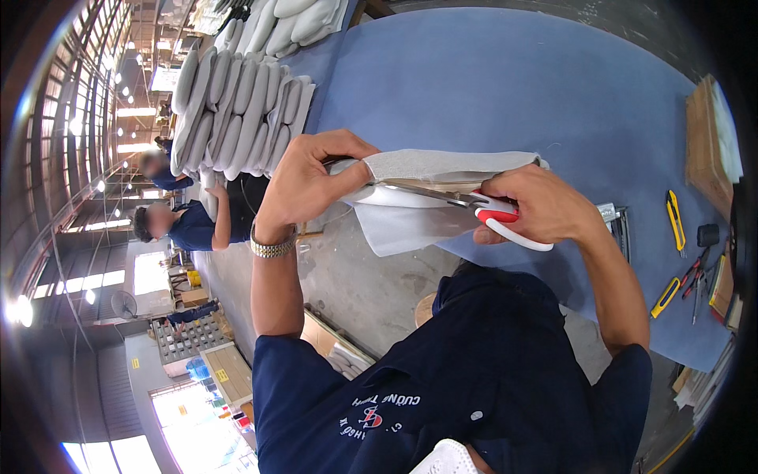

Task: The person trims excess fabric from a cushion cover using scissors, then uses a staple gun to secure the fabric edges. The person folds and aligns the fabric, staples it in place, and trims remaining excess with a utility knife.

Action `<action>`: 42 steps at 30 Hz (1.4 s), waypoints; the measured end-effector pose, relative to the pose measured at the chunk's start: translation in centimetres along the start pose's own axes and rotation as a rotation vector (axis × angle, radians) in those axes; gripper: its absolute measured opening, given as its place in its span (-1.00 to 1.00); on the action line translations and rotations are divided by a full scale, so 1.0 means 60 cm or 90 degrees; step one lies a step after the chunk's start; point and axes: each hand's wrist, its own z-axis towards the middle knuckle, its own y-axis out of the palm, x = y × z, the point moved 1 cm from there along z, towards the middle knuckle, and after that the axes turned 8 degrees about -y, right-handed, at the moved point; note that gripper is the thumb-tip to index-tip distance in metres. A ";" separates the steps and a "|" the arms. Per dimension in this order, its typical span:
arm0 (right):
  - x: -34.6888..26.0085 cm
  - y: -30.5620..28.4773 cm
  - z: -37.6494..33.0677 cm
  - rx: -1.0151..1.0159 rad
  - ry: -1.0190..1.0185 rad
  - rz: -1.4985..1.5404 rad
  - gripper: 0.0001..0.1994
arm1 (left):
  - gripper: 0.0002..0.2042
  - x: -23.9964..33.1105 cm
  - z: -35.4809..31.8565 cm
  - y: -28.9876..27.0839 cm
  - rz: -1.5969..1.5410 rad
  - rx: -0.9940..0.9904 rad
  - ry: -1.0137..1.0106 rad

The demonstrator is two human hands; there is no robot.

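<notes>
My left hand (309, 180) pinches one end of a grey fabric-covered piece (442, 164) with white lining (399, 225) hanging below it. A metal watch sits on that wrist. My right hand (541, 207) grips red and white scissors (482, 208), whose blades run along the lower edge of the grey piece toward my left hand. Both hands are held up over the edge of a blue-covered table (513, 87).
Yellow utility knives (674, 217) and pliers (693, 275) lie at the table's right, beside a wooden block (705, 150). Stacks of grey padded pieces (237, 110) fill the table's far left. Other people (185, 225) work by the table on the left.
</notes>
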 end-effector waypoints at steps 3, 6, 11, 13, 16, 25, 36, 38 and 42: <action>-0.005 -0.006 -0.003 -0.011 0.023 0.000 -0.38 | -0.80 -0.003 0.001 0.007 -0.015 0.007 0.006; 0.000 -0.008 -0.009 -0.016 0.037 -0.006 -0.37 | -0.80 -0.001 0.004 0.019 -0.031 0.009 0.008; 0.004 0.001 -0.004 0.002 0.030 0.020 -0.34 | -0.81 0.005 0.003 0.017 -0.025 0.004 0.003; 0.001 0.001 0.004 -0.007 0.019 0.019 -0.34 | -0.81 0.008 0.003 0.017 -0.030 0.000 -0.001; 0.007 0.009 0.009 0.025 -0.030 -0.011 -0.26 | -0.82 0.009 0.002 0.016 -0.039 -0.005 -0.003; 0.006 0.024 0.022 0.065 -0.063 -0.038 -0.28 | -0.83 0.015 0.004 0.016 -0.037 0.003 -0.023; 0.009 0.032 0.028 0.077 -0.051 -0.042 -0.28 | -0.82 0.015 0.010 0.004 -0.023 -0.012 -0.027; 0.011 0.037 0.027 0.082 -0.067 -0.043 -0.26 | -0.82 0.016 0.012 0.000 -0.007 -0.017 -0.039; -0.001 0.028 0.024 0.075 -0.073 -0.056 -0.19 | -0.82 0.015 0.016 -0.004 -0.009 -0.010 -0.046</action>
